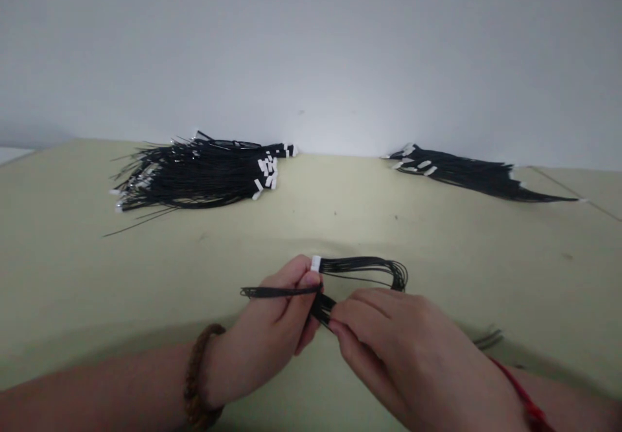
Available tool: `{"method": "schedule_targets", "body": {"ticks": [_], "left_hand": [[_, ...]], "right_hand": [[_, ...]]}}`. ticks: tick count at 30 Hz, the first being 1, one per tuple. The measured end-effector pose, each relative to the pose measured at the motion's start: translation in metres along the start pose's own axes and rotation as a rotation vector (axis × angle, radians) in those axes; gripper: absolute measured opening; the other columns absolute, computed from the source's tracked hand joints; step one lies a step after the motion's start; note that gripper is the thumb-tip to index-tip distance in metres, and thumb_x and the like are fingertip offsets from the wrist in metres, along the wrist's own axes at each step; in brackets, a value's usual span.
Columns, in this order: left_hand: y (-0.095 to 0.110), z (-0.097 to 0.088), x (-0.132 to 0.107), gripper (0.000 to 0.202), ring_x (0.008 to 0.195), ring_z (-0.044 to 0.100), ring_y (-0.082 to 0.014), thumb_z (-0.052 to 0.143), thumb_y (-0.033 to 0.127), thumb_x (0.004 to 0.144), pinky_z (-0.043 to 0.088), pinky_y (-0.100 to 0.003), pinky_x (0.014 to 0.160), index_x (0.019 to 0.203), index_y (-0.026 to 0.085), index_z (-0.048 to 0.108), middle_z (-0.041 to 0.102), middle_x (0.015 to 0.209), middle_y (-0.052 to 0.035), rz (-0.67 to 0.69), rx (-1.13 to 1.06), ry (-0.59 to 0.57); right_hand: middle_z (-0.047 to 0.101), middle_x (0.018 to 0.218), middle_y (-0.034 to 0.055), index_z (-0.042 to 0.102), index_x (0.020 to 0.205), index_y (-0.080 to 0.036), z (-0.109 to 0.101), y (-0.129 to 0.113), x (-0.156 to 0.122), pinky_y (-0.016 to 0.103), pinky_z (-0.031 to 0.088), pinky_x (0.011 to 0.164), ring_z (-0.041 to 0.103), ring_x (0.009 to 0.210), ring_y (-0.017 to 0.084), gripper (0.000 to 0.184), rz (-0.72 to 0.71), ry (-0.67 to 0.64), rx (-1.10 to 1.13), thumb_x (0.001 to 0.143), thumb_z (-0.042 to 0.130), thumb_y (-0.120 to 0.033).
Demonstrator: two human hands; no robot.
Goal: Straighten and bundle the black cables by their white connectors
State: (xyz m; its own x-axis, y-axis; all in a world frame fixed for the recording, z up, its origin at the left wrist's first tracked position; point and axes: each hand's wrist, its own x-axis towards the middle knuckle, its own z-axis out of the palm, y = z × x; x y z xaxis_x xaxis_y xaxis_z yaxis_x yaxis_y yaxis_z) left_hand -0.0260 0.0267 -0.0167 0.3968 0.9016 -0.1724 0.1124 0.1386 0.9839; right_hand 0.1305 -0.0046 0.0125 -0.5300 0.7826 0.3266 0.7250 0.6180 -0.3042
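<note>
A black wire harness point(362, 263) with a white connector point(315, 263) is bent into a loop between my hands. My left hand point(272, 318) pinches it near the connector, thumb and fingers closed. A bundle of black wires point(279, 292) sticks out leftward across the left thumb. My right hand point(398, 341) is closed on the same wires just right of the left fingers, its thumb and forefinger pressed together. Loose wire ends point(488, 339) show beyond the right wrist. The stretch of wire inside the right hand is hidden.
On the table point(170, 270), a large pile of black wire harnesses point(199, 173) with white connectors lies at the back left. A smaller pile of similar harnesses point(466, 170) lies at the back right. Behind them rises a pale wall point(311, 50). A thin cord point(605, 210) runs along the right side.
</note>
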Motion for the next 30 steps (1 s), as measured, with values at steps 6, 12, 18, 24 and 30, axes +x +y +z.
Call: {"method": "schedule_targets", "body": {"ticks": [6,12,18,24,30], "left_hand": [[0.005,0.001,-0.001,0.034,0.036,0.029,0.0016,0.037,0.05,0.082,0.023,-0.006,0.035,0.067,0.019,0.035,0.035,0.044,0.0106,-0.042,-0.083,-0.04],[0.003,-0.001,-0.001,0.037,0.035,0.029,0.0003,0.037,0.052,0.082,0.021,-0.008,0.033,0.067,0.018,0.04,0.037,0.042,0.0092,-0.053,0.016,-0.013],[0.002,-0.001,-0.002,0.037,0.034,0.029,-0.0003,0.035,0.054,0.082,0.021,-0.009,0.033,0.07,0.019,0.039,0.037,0.041,0.0094,-0.057,0.033,0.007],[-0.001,-0.001,-0.001,0.037,0.035,0.029,0.0001,0.036,0.053,0.083,0.021,-0.008,0.034,0.069,0.019,0.04,0.037,0.04,0.0094,-0.074,0.041,0.025],[-0.007,-0.006,-0.002,0.034,0.034,0.031,0.0001,0.034,0.048,0.085,0.024,-0.009,0.036,0.071,0.019,0.041,0.038,0.04,0.0095,-0.034,-0.034,-0.049]], "right_hand": [[0.054,0.064,-0.0012,0.053,0.068,-0.016,-0.006,0.002,0.002,0.028,0.03,0.052,0.046,0.054,0.012,0.011,-0.002,0.046,-0.048,0.078,0.05,-0.012],[0.052,0.065,-0.002,0.059,0.085,-0.018,-0.044,0.021,0.012,0.018,0.036,0.05,0.048,0.056,0.007,0.018,0.361,-0.521,0.816,0.086,0.041,-0.015],[0.054,0.069,0.0,0.059,0.072,-0.016,-0.071,0.058,0.022,0.024,0.043,0.061,0.051,0.067,0.01,0.02,0.179,-0.134,1.018,0.086,0.048,-0.026],[0.06,0.078,-0.008,0.061,0.085,-0.013,-0.084,0.047,0.031,0.019,0.019,0.039,0.033,0.039,-0.005,0.06,0.487,0.52,0.983,0.093,0.001,-0.014],[0.058,0.056,-0.0031,0.047,0.072,-0.017,-0.052,0.014,0.013,0.016,0.03,0.034,0.045,0.04,0.005,0.02,0.376,-0.064,0.802,0.087,0.043,-0.029]]}}
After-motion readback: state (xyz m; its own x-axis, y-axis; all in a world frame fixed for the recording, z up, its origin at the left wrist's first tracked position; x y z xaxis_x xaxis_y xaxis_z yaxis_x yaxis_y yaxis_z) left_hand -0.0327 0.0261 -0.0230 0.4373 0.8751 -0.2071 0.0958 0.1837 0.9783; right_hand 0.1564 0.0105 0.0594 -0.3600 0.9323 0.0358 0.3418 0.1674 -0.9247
